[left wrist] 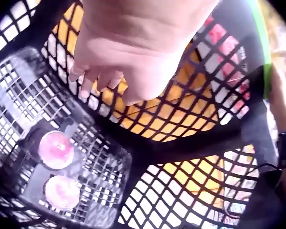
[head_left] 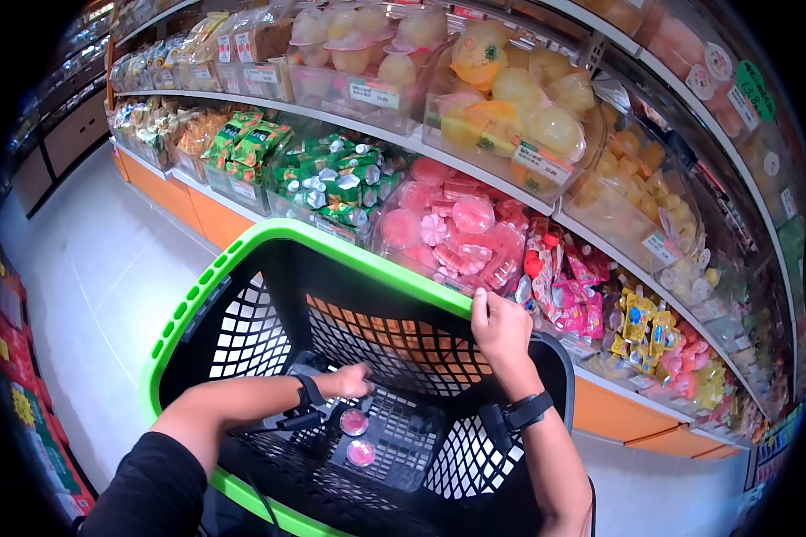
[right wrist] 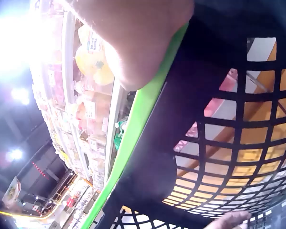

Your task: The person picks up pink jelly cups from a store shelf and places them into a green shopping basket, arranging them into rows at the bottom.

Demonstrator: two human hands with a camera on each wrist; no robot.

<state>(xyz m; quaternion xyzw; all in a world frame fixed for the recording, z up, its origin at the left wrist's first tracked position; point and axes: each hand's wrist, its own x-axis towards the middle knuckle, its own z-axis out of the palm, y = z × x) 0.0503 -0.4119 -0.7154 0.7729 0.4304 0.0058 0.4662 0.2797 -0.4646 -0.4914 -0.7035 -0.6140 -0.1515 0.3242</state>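
A deep black basket (head_left: 403, 336) with a green rim stands in front of the shelves. My right hand (head_left: 501, 327) grips its far rim near the right corner; in the right wrist view the heel of that hand (right wrist: 143, 52) lies against the green edge. Inside the basket my left hand (head_left: 354, 380) hangs close to the far lattice wall, fingers loosely bent, with nothing visible in them. Below it two small round pink-topped packs (head_left: 354, 421) lie on the basket floor, also seen in the left wrist view as two pink discs (left wrist: 56, 150) side by side.
Shelf bins beyond the rim hold pink round packs (head_left: 457, 215), green pouches (head_left: 340, 179) and yellow fruit-shaped packs (head_left: 515, 98). Small pink and yellow bags (head_left: 640, 322) fill bins at the right. Red packages (head_left: 27, 376) line the left; pale floor tiles (head_left: 98, 259) lie between.
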